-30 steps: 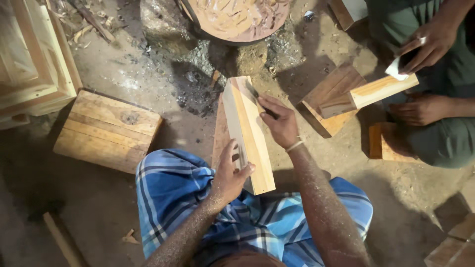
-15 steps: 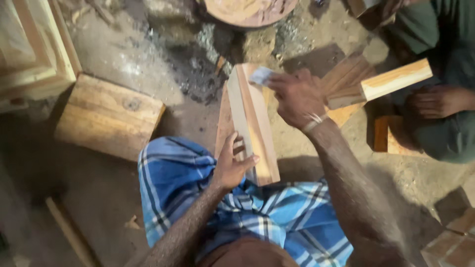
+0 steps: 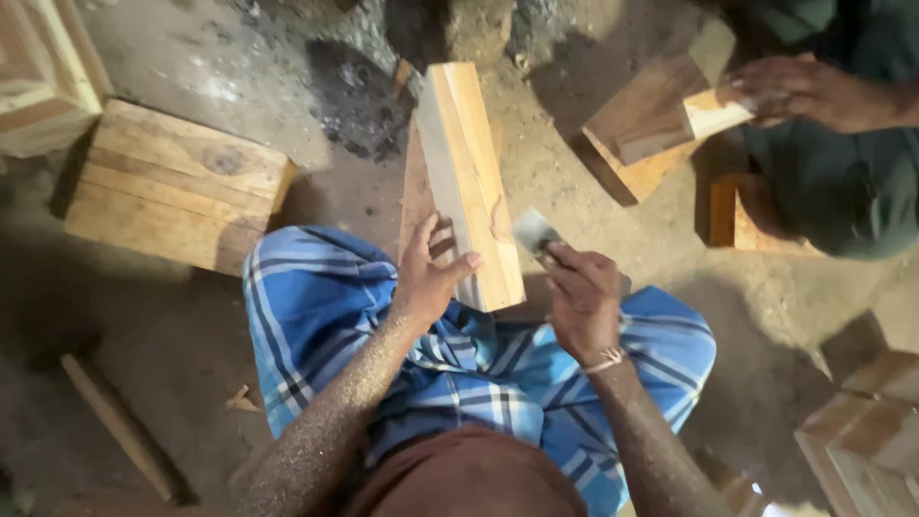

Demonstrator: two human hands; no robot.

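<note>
Pale wooden block (image 3: 466, 177) resting lengthwise on lap, far end toward dusty floor (image 3: 335, 115). Left hand (image 3: 428, 278) clamped on near end, fingers spread over top face. Right hand (image 3: 581, 297) just right of block, closed round small flat metal scraper (image 3: 533, 233), blade near block's right edge. Judged best: steady block firmly, blade flat, strokes along grain. Co-worker's hand (image 3: 799, 91) far right on separate plank (image 3: 713, 115). Wooden crate (image 3: 172, 182) left.
</note>
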